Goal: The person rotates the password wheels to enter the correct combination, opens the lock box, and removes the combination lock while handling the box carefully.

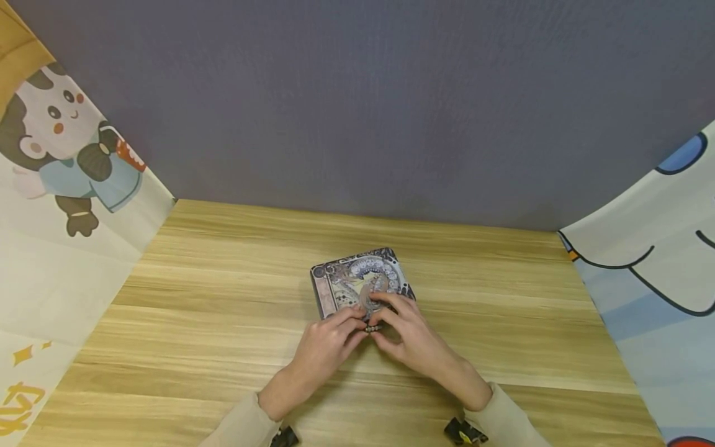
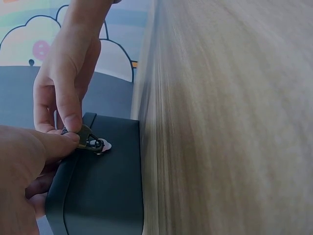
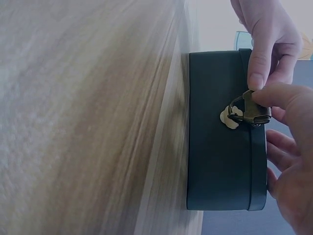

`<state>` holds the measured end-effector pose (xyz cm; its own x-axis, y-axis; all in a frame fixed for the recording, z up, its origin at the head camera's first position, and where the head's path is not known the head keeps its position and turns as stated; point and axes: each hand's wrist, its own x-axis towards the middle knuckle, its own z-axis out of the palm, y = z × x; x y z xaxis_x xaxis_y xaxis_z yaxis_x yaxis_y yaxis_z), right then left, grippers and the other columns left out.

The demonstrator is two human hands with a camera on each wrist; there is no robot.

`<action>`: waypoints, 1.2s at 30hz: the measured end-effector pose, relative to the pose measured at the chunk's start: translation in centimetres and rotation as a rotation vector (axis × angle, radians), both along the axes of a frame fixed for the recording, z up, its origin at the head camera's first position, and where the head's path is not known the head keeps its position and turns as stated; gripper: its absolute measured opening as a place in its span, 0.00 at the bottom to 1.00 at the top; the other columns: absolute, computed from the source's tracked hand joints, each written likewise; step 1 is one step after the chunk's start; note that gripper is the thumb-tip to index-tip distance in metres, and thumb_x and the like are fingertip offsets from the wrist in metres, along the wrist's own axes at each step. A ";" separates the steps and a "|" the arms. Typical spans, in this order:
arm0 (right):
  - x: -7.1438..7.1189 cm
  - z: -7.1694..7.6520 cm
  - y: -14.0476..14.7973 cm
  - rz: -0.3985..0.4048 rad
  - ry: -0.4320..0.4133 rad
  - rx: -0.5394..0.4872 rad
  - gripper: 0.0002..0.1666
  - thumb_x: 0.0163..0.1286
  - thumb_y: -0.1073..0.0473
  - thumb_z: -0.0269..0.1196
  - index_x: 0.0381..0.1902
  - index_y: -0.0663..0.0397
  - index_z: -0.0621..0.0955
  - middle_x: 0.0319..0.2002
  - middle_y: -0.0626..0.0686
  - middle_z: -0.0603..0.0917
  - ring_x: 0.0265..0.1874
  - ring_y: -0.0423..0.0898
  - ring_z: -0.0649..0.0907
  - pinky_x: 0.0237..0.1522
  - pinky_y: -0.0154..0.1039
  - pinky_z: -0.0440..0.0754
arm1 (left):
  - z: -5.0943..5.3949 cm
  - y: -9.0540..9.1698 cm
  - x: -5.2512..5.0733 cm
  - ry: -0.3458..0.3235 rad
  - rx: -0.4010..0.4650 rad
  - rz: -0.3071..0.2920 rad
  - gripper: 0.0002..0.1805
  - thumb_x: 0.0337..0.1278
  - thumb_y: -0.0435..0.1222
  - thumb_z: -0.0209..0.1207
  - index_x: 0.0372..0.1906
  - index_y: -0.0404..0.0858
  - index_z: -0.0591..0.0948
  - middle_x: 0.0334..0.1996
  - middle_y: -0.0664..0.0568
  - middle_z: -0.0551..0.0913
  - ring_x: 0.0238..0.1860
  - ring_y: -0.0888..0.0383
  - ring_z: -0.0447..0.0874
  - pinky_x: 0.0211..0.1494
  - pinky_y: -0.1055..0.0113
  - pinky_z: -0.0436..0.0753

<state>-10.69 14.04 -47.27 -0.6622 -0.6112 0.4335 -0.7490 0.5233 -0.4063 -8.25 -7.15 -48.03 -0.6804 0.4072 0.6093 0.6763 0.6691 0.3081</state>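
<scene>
A box (image 1: 341, 287) with a patterned lid and dark plain sides sits on the wooden table. On its front is a pale flower-shaped plate (image 3: 228, 117). A small bronze padlock (image 3: 257, 108) hangs there, its curved shackle at the plate's ring. My left hand (image 1: 322, 346) pinches the padlock from the left, thumb in front. From the right, my right hand (image 1: 413, 338) pinches it too, with its thumb against the padlock body and other fingers resting on the lid. The fingers partly hide the padlock, and whether its shackle is latched cannot be made out.
The wooden table (image 1: 223, 298) surrounds the box. A grey panel (image 1: 357, 112) rises behind the table. Cartoon-printed sheets stand at the left (image 1: 72, 261) and right (image 1: 642, 273) sides. Dark straps or devices show near both sleeves.
</scene>
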 end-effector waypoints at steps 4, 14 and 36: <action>0.0 0.0 0.0 0.001 0.001 0.000 0.17 0.58 0.60 0.76 0.42 0.45 0.82 0.67 0.57 0.77 0.66 0.59 0.77 0.69 0.67 0.74 | 0.0 0.0 0.0 0.002 -0.002 0.000 0.11 0.47 0.35 0.78 0.36 0.39 0.88 0.45 0.51 0.90 0.45 0.56 0.92 0.47 0.70 0.91; 0.0 0.0 0.0 0.001 -0.006 -0.002 0.17 0.58 0.59 0.77 0.42 0.45 0.82 0.67 0.56 0.77 0.66 0.59 0.77 0.70 0.67 0.74 | 0.1 0.0 0.0 -0.006 -0.001 0.002 0.11 0.47 0.34 0.78 0.36 0.39 0.88 0.45 0.50 0.90 0.45 0.56 0.91 0.48 0.70 0.91; 0.0 -0.2 0.1 0.007 -0.010 -0.009 0.16 0.59 0.59 0.76 0.43 0.45 0.82 0.67 0.56 0.77 0.66 0.59 0.77 0.70 0.68 0.74 | 0.0 0.1 0.0 0.001 -0.004 0.007 0.11 0.46 0.34 0.79 0.36 0.39 0.89 0.45 0.50 0.90 0.45 0.56 0.92 0.48 0.70 0.91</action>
